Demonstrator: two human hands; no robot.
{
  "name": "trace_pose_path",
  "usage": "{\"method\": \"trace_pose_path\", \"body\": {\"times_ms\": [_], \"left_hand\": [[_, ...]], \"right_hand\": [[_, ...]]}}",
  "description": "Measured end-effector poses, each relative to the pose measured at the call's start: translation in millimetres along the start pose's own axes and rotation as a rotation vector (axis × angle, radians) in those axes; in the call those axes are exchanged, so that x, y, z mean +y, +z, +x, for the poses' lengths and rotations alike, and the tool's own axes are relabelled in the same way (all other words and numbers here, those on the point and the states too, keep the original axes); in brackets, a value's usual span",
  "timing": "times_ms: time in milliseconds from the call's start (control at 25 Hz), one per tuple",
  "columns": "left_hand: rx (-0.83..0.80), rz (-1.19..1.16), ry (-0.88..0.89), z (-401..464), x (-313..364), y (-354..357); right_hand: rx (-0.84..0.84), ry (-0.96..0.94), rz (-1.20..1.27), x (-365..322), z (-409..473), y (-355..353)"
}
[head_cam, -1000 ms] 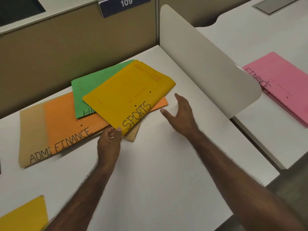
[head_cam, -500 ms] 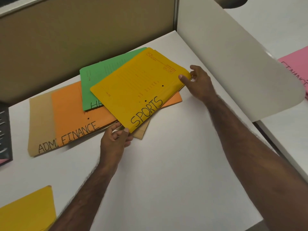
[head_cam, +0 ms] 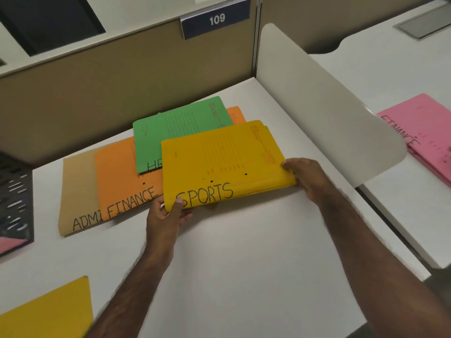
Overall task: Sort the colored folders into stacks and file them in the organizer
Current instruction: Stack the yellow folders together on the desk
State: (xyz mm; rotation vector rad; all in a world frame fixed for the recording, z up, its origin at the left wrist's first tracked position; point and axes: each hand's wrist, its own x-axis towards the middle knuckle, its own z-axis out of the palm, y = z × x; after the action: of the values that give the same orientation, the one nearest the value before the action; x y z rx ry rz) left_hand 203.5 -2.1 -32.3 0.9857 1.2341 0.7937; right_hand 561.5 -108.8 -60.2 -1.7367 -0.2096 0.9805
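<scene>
1. Both hands are on the yellow cardboard folder lettered SPORTS (head_cam: 219, 164), which sits on top of the fanned pile at the middle of the white desk (head_cam: 244, 264).
2. The left hand (head_cam: 166, 220) pinches the folder's near left corner: the thumb lies on top just beside the letter S, and the other fingers curl underneath.
3. The right hand (head_cam: 307, 179) clamps the near right corner, fingers curled over the edge and onto the top face.
4. So the folder spans the gap between the two hands, its lettered edge facing the person.
5. Whether that near edge is lifted off the desk or lying on it, I cannot tell.
6. Under it, to the left and farther back, lies the green paper folder (head_cam: 178, 128), only "HE" showing.
7. Below that is the orange folder marked FINANCE (head_cam: 117, 172), and at the bottom a tan folder marked ADMI (head_cam: 78, 191).
8. Another yellow folder (head_cam: 48, 311) lies apart at the near left corner of the desk.
9. A black perforated organizer (head_cam: 14, 191) stands at the left edge, something pink at its base.
10. Right of the white curved divider panel (head_cam: 317, 118), on the neighbouring desk, rests a pink folder stack marked FINANCE (head_cam: 424, 128).
</scene>
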Motion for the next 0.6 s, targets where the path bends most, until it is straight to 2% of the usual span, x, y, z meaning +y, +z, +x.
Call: {"method": "trace_pose_path", "body": {"times_ms": [120, 320, 600], "left_hand": [[-0.004, -0.027, 0.019, -13.8, -0.9, -11.5], [0.115, -0.207, 0.000, -43.6, -7.0, -35.7], [-0.023, -0.362, -0.013, -106.5, -17.0, -57.1]], "right_hand": [[-0.095, 0.095, 0.114, 18.0, -50.3, -11.6], [-0.252, 0.107, 0.244, 46.0, -139.2, -11.8], [-0.380, 0.051, 0.358, 74.5, -248.0, 27.2]]}}
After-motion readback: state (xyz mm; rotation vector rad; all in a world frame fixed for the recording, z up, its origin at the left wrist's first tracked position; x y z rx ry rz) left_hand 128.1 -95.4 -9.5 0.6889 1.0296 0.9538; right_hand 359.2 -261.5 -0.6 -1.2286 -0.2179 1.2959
